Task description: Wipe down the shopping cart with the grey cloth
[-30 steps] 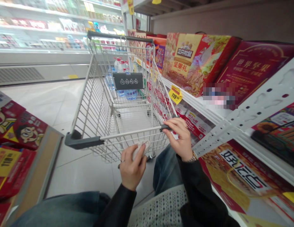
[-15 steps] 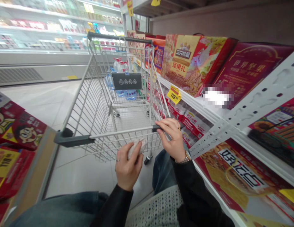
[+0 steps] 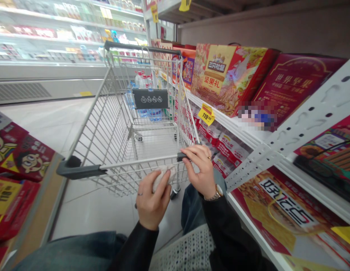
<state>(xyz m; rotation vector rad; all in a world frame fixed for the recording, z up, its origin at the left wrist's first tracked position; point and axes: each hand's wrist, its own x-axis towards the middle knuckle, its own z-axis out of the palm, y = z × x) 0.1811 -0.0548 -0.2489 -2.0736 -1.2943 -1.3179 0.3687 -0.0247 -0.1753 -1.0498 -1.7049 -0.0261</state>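
My right hand (image 3: 197,169) grips the right end of the grey-and-silver handle (image 3: 135,162) of a wire shopping cart (image 3: 107,113). Just below the handle, my left hand (image 3: 153,201) is closed around a small crumpled whitish item (image 3: 163,177), possibly a tissue or soft packet. That item lies close to the handle, though I cannot tell if it touches. Through the wire at the cart's far end, several bottles of water (image 3: 148,109) partly show behind a dark plastic panel (image 3: 150,98).
Along the right stands a white perforated shelf upright (image 3: 304,128) with boxed nut gift sets (image 3: 228,79) and a yellow price tag (image 3: 206,114). Red snack boxes (image 3: 22,162) sit on a low display at left. Refrigerated cases (image 3: 50,49) line the back, above a tiled floor (image 3: 87,210).
The cart and both my hands have shifted left in view, with the cart's handle swinging slightly. My right hand stays on the handle, and my left hand still holds the whitish item.
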